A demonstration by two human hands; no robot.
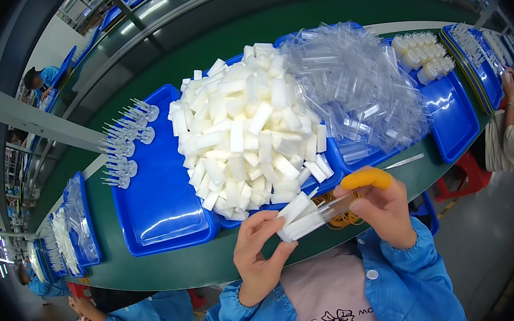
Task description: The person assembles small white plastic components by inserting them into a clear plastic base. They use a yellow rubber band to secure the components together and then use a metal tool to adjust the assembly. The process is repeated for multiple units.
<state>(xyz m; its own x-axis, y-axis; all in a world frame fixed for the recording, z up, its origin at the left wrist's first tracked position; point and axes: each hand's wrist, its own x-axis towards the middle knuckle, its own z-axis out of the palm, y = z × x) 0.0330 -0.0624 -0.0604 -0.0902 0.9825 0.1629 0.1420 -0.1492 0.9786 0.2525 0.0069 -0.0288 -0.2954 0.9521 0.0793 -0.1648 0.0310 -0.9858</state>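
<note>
My left hand [258, 246] is closed, its thumb and fingers pinching white foam blocks [304, 223] at their left end; two seem to lie side by side. In my right hand [389, 213] is a clear plastic tube [337, 205], gripped between thumb and fingers. The tube's left end meets the blocks, though how far they sit inside it I cannot tell. An orange finger cot [367, 179] covers one right finger. Just beyond my hands rises a big heap of white foam blocks [242, 131]. A pile of clear plastic tubes [354, 85] lies right of it.
Yellow rubber bands [343, 219] lie behind the tube, near a thin metal strip [404, 161]. At left, a blue tray [163, 211] carries several clear stemmed parts [124, 141]. White-and-yellow parts [422, 57] stand in a right-hand tray [454, 119]. Co-workers sit at both sides.
</note>
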